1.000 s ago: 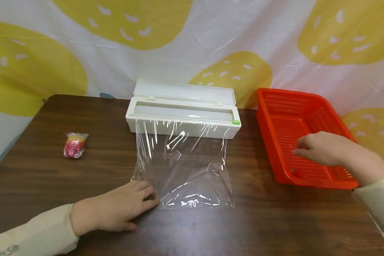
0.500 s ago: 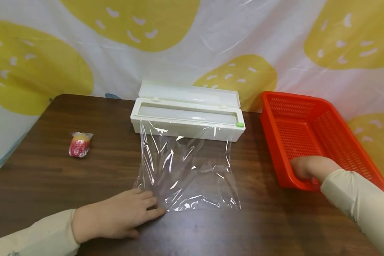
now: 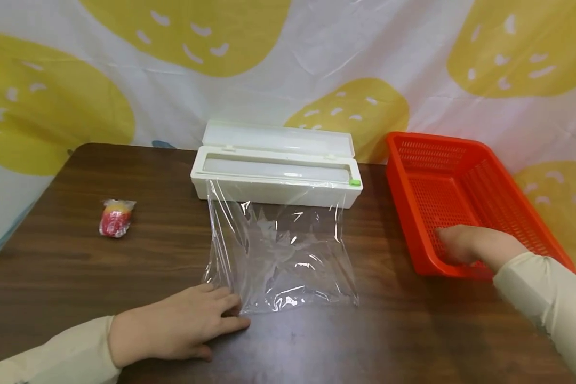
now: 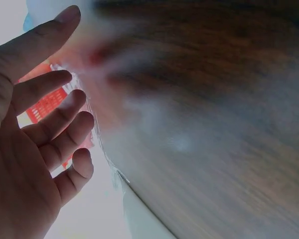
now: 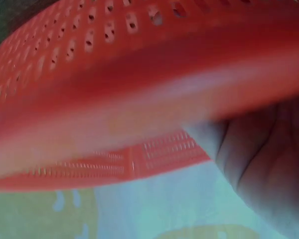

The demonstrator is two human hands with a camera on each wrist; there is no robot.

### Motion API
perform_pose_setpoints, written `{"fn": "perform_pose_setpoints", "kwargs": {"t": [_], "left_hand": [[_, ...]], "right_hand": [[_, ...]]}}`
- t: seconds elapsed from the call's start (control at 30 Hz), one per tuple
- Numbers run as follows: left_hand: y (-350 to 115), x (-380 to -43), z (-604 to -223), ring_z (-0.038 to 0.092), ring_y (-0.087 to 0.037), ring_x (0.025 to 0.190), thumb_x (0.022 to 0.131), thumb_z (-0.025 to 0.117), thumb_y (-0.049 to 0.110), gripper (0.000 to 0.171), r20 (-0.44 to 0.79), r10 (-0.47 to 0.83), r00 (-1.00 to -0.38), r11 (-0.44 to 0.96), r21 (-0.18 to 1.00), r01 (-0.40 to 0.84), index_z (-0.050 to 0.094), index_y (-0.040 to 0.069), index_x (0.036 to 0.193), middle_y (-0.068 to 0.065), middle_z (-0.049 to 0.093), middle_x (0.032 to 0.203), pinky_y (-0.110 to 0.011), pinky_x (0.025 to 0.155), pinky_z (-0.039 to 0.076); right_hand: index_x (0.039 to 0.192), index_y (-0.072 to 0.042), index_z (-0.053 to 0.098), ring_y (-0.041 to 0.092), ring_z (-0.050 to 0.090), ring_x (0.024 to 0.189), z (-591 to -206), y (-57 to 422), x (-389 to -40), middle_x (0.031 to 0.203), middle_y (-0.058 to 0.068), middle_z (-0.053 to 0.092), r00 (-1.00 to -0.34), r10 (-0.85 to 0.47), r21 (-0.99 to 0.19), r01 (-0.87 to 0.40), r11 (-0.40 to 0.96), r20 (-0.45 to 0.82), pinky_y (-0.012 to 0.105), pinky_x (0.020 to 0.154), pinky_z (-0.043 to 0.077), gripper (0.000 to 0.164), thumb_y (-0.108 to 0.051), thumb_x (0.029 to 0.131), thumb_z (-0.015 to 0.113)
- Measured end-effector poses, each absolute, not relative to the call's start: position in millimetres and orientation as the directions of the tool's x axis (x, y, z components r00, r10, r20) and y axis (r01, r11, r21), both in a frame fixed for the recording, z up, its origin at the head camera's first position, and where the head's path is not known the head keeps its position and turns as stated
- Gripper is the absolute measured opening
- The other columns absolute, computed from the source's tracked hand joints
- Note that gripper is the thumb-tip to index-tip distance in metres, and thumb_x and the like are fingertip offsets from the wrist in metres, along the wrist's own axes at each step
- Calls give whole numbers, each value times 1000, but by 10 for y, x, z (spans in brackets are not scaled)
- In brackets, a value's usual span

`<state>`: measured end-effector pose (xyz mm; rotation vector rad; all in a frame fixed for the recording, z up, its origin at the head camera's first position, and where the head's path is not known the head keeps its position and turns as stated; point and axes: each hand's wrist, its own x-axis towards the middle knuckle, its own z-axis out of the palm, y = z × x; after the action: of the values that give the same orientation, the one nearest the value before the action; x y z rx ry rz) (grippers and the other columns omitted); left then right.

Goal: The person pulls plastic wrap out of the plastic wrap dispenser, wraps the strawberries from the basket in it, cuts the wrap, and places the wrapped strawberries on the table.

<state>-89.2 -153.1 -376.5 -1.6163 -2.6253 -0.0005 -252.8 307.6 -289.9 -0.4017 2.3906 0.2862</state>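
Note:
A sheet of clear cling film hangs from the front of a white cling film dispenser and spreads over the dark wooden table. My left hand rests at the film's near left corner. In the left wrist view its fingers are loosely bent, with nothing gripped. My right hand reaches into the red plastic basket, near its front left corner. Its fingertips are hidden, and in the right wrist view the basket wall covers them, so I cannot tell whether they hold anything.
A small red and yellow item in clear wrapping lies on the table at the left. The dispenser's lid stands raised at the back. Behind the table hangs a white cloth with yellow shapes.
My right hand has lowered from above the basket into it, covering a small red round thing seen there earlier, then risen slightly. My left hand stays nearly still at the film's corner.

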Motion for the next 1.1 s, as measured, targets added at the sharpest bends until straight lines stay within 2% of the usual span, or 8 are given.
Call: {"fn": "perform_pose_setpoints", "kwargs": {"t": [0.13,0.2,0.43,0.6,0.7,0.8,0.9,1.1], "left_hand": [[-1533,-871,-3754,53,-16,100,70,76,51,70,57,876,-479,480,-2,877,56,21,129,0,55,111,-34,82,48],[-1530,-863,-3747,53,-17,100,70,76,51,70,76,871,-485,486,11,874,56,20,129,-1,55,112,-35,83,48],[-1487,-871,-3704,53,-16,97,74,74,50,62,161,866,-473,482,-21,876,57,20,126,0,55,111,-35,83,47],[-1428,-914,-3659,57,-17,98,77,71,49,57,242,814,-528,549,-26,835,58,19,124,1,59,111,-35,83,48],[-1343,-961,-3610,59,-17,103,79,69,51,62,310,756,-576,600,22,800,56,14,128,0,62,114,-36,85,50],[-1211,-1013,-3533,62,-17,106,82,65,53,68,378,687,-620,630,114,768,52,8,132,-2,64,119,-36,87,52],[-1076,-1051,-3454,65,-13,101,83,66,51,66,430,617,-659,632,227,741,52,8,130,-1,67,115,-33,85,54],[-954,-1069,-3383,58,-3,73,80,75,34,34,420,453,-787,635,468,615,64,15,106,8,68,81,-19,66,50]], "right_hand": [[87,-2,56,19,50,71,-2740,3092,-2570,77,5,54,-763,-261,111,-398,911,-591,34,66,45,23,-18,79,69],[79,-6,57,19,50,69,-2640,3098,-2576,74,3,55,-800,-295,131,-417,900,-523,34,64,44,19,-20,78,68],[119,-3,59,33,62,90,-2292,2878,-2430,101,13,70,-902,-324,134,-372,918,-285,52,79,48,39,-27,87,59],[113,-13,58,16,64,79,-2283,2394,-2069,95,3,70,-913,-395,-197,-372,907,-96,37,72,51,31,-31,89,63],[112,-12,55,14,67,86,-2405,2053,-1804,100,5,70,-872,-488,-541,-385,747,-52,27,76,53,31,-25,87,68],[110,-8,51,17,67,96,-2594,1739,-1578,102,8,69,-808,-588,-770,-347,536,-46,25,78,54,31,-16,86,70],[105,-7,48,17,66,97,-2782,1465,-1418,104,10,67,-772,-635,-862,-310,402,-18,25,78,54,28,-12,86,69],[89,-4,43,12,60,83,-3059,1178,-1290,100,12,61,-785,-614,-909,-310,278,80,22,71,51,23,-9,87,66]]}}
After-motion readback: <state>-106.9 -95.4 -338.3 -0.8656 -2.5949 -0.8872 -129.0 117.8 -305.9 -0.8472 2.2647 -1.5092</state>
